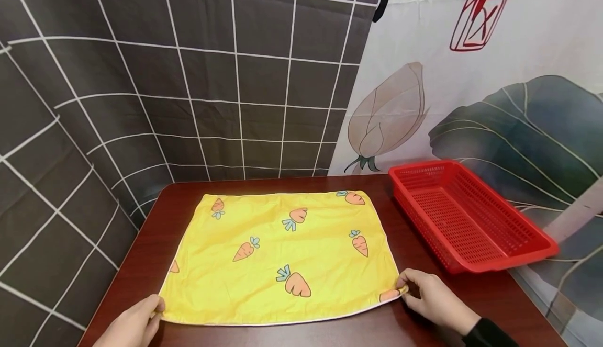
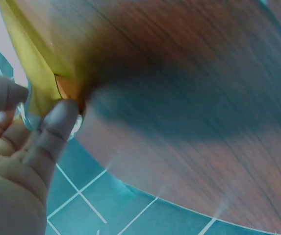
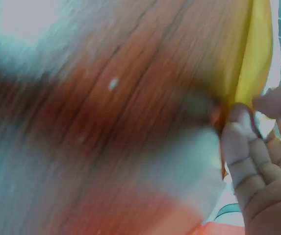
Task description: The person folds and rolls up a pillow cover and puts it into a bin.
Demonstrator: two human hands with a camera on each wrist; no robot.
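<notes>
A yellow cloth (image 1: 254, 279) printed with orange carrots and edged in white lies spread over the table, its near edge bowing towards me. My left hand (image 1: 134, 323) pinches the near left corner between thumb and fingers. At the near right corner, my right hand (image 1: 435, 301) does the same, and the fabric bunches a little there. In the left wrist view, the pinched corner (image 2: 42, 83) hangs from the fingertips above the wood. The right wrist view has a yellow fold (image 3: 254, 54) held between the thumb and fingers.
A red plastic basket (image 1: 513, 263) with perforated sides stands at the table's right, beside the cloth. The dark red-brown table (image 1: 181, 200) meets a dark grid-patterned curtain (image 1: 264, 80) behind and left. A white hanging with painted leaves (image 1: 527, 122) covers the right side.
</notes>
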